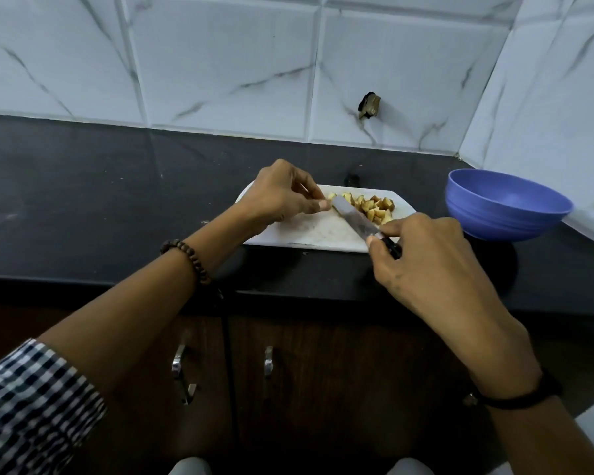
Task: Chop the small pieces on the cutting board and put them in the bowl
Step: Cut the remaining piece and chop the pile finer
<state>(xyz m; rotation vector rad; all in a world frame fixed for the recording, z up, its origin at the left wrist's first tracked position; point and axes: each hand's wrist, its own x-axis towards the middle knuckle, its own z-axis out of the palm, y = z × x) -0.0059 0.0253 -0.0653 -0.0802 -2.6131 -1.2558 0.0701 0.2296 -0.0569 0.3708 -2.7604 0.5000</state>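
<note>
A white cutting board point(309, 234) lies on the black counter. A pile of small yellow-brown pieces point(374, 207) sits at its far right. My left hand point(282, 197) pinches one piece at the left end of the pile, thumb and fingers curled around it. My right hand point(422, 248) grips the black handle of a knife point(352, 219). Its blade slants up and left across the board, the tip right beside the pinched piece. An empty blue bowl point(504, 207) stands to the right of the board, apart from it.
The black counter point(100, 200) runs along a white marbled tile wall, which turns a corner just behind the bowl. Below the counter's front edge are dark wooden cabinet doors with metal handles point(182, 368).
</note>
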